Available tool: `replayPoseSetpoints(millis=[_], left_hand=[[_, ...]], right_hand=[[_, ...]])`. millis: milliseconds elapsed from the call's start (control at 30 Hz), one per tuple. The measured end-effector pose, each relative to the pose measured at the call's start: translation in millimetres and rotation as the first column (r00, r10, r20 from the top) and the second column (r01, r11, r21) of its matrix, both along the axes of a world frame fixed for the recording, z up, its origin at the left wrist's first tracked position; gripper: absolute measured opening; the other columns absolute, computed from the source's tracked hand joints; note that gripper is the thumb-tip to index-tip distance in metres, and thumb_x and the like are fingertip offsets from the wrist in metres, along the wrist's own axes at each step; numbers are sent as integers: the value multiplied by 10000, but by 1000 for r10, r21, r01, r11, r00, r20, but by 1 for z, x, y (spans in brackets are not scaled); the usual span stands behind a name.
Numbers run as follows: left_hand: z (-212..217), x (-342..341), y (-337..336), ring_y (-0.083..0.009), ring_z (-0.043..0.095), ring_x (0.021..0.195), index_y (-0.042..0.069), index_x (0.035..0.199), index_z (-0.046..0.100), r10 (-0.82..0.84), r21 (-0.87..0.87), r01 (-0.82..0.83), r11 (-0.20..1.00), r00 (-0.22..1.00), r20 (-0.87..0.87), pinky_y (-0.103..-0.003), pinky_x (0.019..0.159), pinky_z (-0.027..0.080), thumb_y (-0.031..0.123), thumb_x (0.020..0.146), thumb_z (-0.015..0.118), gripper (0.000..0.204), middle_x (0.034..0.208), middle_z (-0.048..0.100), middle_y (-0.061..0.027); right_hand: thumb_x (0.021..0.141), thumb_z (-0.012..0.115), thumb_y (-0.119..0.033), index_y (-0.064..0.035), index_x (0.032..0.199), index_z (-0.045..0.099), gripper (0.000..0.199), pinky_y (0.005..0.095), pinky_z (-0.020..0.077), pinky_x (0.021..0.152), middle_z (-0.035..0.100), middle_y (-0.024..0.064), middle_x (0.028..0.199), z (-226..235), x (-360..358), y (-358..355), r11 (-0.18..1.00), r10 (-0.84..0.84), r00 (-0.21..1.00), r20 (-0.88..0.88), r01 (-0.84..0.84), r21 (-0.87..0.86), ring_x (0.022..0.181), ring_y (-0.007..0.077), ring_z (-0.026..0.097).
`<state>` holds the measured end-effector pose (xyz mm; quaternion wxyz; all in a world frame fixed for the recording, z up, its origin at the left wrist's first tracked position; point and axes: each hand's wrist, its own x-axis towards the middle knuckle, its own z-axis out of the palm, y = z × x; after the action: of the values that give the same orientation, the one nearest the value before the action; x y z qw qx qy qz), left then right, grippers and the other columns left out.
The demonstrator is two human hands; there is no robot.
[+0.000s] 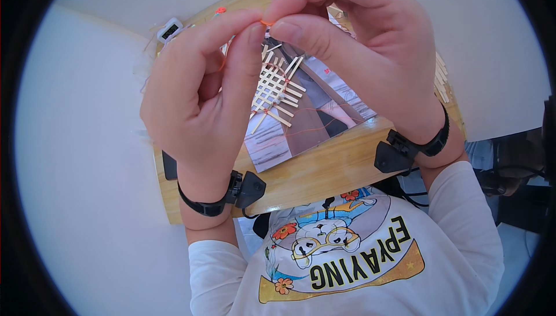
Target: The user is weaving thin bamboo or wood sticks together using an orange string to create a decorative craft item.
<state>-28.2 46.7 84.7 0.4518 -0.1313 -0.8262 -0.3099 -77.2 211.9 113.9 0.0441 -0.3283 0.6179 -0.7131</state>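
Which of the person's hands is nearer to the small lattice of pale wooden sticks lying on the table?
Left. The left hand overlaps the lattice of pale wooden sticks at its left edge in the view; the right hand sits above and to its right.

A wooden bench [324, 171] (rounded far edge) carries a printed picture [307, 125] — on it a lattice of pale sticks [277, 93] tied with orange thread [313, 126] — more sticks [441, 78] lie at right.

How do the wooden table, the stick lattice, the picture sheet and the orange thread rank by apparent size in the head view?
1. wooden table
2. picture sheet
3. stick lattice
4. orange thread, only a tiny bit showing between the fingers.
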Motion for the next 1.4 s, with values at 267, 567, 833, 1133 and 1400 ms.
replayPoseSetpoints(millis=[267,567,833,1133,1400], left_hand=[[2,2,3,-59,572,733,-49,963,608,-89,254,56,966,989,122,-159,668,442,34,827,635,161,828,644,-62],[2,3,3,-59,573,741,-49,974,605,-99,273,57,960,985,143,-159,671,439,22,834,620,157,831,643,-56],[2,3,6,-63,581,749,-48,942,615,-110,251,81,965,988,106,-160,665,446,11,834,615,123,839,648,-64],[1,2,5,-54,575,732,-40,925,625,-80,193,63,979,993,85,-148,640,439,12,826,629,113,828,646,-65],[7,2,7,-19,528,671,-25,912,638,41,112,-75,991,959,280,-124,580,393,51,829,641,113,781,620,-23]], right_hand=[[808,630,-110,18,918,614,170,204,446,647,623,64,827,-4,1,1,999,-47,994,-102,47,-4,737,89,567],[806,625,-94,18,914,614,156,207,444,633,621,67,813,-7,3,-1,994,-105,970,-220,104,-15,717,93,564],[804,620,-80,18,910,614,144,209,443,620,619,69,801,-8,-6,-6,988,-152,933,-326,152,-27,699,96,561],[802,615,-64,18,905,614,132,211,441,605,617,72,787,-12,-12,-7,980,-195,881,-431,198,-39,679,100,558],[800,610,-50,18,901,614,122,213,439,592,615,74,774,-15,-20,-15,969,-233,824,-516,242,-51,662,103,556]])
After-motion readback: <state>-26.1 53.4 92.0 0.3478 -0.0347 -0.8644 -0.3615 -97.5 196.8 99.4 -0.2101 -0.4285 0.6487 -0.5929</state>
